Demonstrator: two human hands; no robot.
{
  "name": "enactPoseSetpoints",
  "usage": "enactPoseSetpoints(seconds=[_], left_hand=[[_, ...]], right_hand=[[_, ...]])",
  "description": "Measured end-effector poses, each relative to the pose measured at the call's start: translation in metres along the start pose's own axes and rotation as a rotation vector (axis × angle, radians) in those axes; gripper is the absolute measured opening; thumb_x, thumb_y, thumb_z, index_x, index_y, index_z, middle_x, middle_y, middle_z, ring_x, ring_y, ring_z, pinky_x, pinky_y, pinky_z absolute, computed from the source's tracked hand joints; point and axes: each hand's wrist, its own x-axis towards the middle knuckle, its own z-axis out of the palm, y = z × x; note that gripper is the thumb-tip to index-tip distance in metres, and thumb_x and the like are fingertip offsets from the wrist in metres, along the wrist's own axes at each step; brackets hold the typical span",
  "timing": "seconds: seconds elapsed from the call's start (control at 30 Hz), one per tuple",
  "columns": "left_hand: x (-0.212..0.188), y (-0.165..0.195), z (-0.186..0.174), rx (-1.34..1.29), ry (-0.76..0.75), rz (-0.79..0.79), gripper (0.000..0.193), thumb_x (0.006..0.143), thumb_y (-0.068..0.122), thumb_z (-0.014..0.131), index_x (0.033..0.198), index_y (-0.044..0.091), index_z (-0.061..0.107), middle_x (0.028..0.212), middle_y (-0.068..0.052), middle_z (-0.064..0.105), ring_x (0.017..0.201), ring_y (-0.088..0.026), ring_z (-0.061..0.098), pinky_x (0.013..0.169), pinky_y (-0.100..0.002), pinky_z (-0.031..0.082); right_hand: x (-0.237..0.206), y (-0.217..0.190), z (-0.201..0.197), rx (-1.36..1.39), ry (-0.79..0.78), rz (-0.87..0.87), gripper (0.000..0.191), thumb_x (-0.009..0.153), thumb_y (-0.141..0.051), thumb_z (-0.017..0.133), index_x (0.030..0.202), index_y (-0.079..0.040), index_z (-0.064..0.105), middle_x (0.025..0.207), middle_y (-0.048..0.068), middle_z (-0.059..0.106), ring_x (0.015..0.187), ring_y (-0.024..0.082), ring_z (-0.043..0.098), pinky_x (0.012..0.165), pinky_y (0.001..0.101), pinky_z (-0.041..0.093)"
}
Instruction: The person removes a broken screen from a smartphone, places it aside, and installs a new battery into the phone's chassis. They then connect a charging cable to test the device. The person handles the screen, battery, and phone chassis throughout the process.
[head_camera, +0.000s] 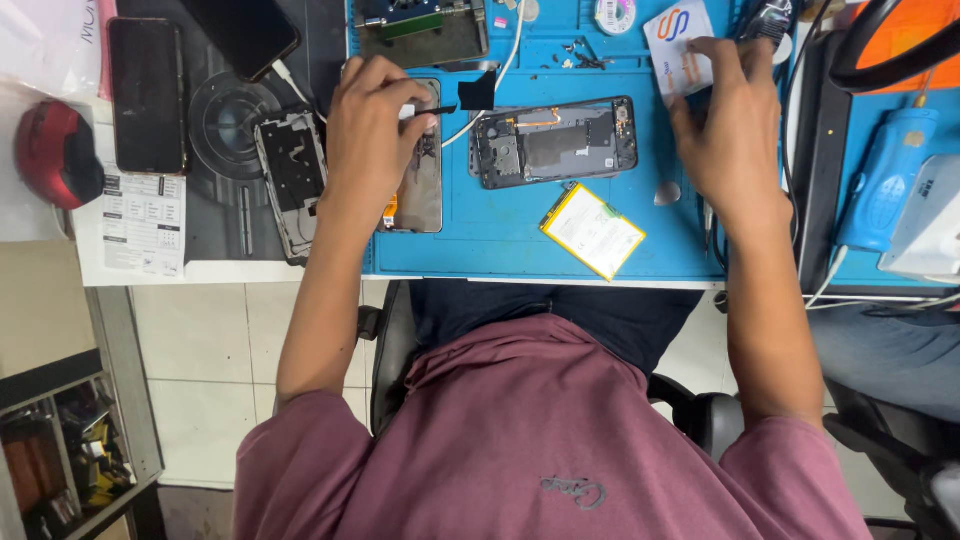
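Looking down from the head view, we see our left hand (372, 130) over the left edge of the blue mat (500, 235), fingers pinched shut on thin black tweezers (437, 109). The tweezers run roughly level, tips pointing right, and they carry a small black patch (477, 92) at the tip. The patch hangs just up and left of the open phone (555, 142), near its top left corner; touching or not, we cannot tell.

The phone lies flat mid-mat, back off, long axis left to right, insides facing up. Under our left hand sits a screen panel (420, 195), long axis running away from us, partly covered by the wrist.

Our right hand (730, 135) is well to the right of the phone, fingers spread and loosely curled, fingertips on a white card (680, 45) at the mat's far edge. Whether it grips the card we cannot tell.

A yellow-edged battery (592, 231) lies tilted on the mat, just below the phone, between our two arms. Off the mat to the left lie a phone frame (292, 180) and a dark phone (147, 95), both long axis away from us.
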Motion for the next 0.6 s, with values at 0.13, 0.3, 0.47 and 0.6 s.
enactPoseSetpoints(seconds=[0.13,0.3,0.47,0.6], left_hand=[[0.003,0.0,0.002,0.126,-0.058,-0.013,0.043,0.069,0.023,0.097,0.103,0.007,0.075,0.107,-0.005,0.058,0.109,-0.029,0.054,0.092,-0.049,0.047],[-0.005,0.0,0.002,0.192,-0.1,-0.121,0.065,0.067,0.022,0.098,0.121,0.005,0.066,0.119,-0.01,0.051,0.115,-0.031,0.051,0.095,-0.053,0.047],[-0.011,-0.002,-0.004,0.155,-0.043,-0.136,0.068,0.068,0.012,0.092,0.127,0.001,0.058,0.124,-0.016,0.047,0.119,-0.036,0.05,0.098,-0.05,0.051],[-0.014,0.003,-0.005,0.155,-0.054,-0.219,0.072,0.067,0.009,0.09,0.129,0.0,0.056,0.125,-0.016,0.047,0.121,-0.036,0.05,0.094,-0.052,0.05]], right_hand=[[-0.007,-0.017,-0.001,0.009,0.022,0.054,0.048,0.099,-0.001,0.081,0.141,-0.001,0.057,0.149,0.025,0.041,0.085,0.032,0.069,0.08,0.0452,0.056],[-0.015,-0.036,-0.002,0.035,-0.041,0.002,0.047,0.098,-0.01,0.083,0.138,-0.001,0.059,0.148,0.022,0.045,0.087,0.031,0.068,0.077,0.0451,0.054],[-0.016,-0.041,-0.004,0.044,-0.115,-0.037,0.045,0.095,-0.015,0.084,0.133,-0.002,0.063,0.14,0.017,0.054,0.09,0.032,0.066,0.075,0.0451,0.054],[-0.016,-0.043,-0.005,0.063,-0.104,-0.054,0.042,0.096,-0.013,0.082,0.133,-0.002,0.064,0.139,0.017,0.056,0.093,0.03,0.067,0.076,0.0429,0.054]])
